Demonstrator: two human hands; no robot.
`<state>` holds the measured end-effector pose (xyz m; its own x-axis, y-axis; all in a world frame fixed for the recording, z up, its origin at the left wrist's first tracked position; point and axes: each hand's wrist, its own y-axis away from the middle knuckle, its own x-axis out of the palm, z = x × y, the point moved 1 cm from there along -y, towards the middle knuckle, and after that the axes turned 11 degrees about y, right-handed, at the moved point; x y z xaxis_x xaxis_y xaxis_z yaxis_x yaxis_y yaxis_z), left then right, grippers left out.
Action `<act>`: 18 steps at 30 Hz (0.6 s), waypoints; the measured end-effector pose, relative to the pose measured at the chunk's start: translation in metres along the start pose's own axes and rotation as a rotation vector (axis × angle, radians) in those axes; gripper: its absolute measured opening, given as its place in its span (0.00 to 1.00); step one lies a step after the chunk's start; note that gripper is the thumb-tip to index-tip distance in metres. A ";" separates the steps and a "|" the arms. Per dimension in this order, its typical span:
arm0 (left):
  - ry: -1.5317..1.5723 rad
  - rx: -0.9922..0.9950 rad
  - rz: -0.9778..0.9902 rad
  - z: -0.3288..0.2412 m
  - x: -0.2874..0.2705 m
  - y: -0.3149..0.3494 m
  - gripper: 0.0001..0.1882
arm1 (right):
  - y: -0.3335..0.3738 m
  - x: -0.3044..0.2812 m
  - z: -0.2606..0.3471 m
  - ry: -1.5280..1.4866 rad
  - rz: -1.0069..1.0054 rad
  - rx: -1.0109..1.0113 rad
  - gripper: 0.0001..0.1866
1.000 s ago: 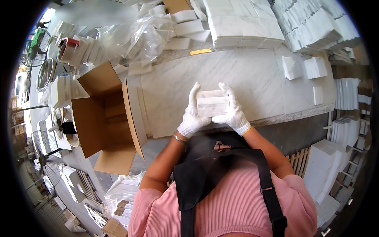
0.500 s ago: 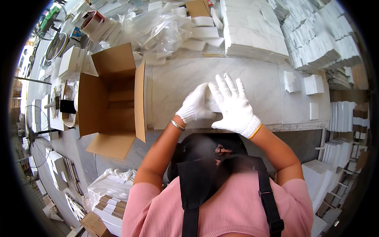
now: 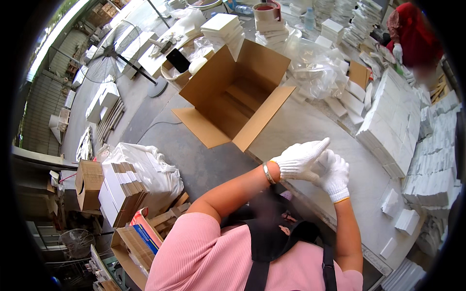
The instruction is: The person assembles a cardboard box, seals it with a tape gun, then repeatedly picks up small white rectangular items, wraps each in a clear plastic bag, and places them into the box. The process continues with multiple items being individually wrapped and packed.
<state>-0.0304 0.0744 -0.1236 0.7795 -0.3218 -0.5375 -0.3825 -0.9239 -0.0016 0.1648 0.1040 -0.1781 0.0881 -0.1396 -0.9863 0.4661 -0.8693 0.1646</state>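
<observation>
Both of my hands wear white knitted gloves and meet above the near edge of the marble-topped table (image 3: 357,206). My left hand (image 3: 299,161) has its fingers together and pointing right, with the thumb below. Between thumb and fingers shows a small part of a white tile (image 3: 318,169), mostly hidden by the gloves. From the right, my right hand (image 3: 336,177) closes over the same piece with bent fingers. An open, unfilled cardboard box (image 3: 233,94) stands beyond my left hand, its flaps spread outward.
Stacked marble tiles (image 3: 394,121) line the table's far side. Small white blocks (image 3: 407,221) lie to the right. Clear plastic wrap (image 3: 315,68) is heaped behind the box. Left are a standing fan (image 3: 110,51) and a plastic-covered stack (image 3: 141,165). A person in red (image 3: 415,36) is at the far right.
My view has swung left, bringing more floor and a person in red into sight. My right hand has gone from spread fingers to bent ones against the tile. My left hand keeps its hold.
</observation>
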 end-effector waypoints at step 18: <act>0.905 -0.545 -1.223 0.214 -0.189 0.253 0.32 | -0.064 -0.188 0.106 -1.102 -0.043 0.065 0.63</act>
<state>-0.3804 -0.0542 -0.2029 0.5671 0.7968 0.2087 0.7143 -0.6019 0.3571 0.0248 0.1352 -0.0039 -0.7749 -0.4267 -0.4664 0.3998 -0.9023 0.1612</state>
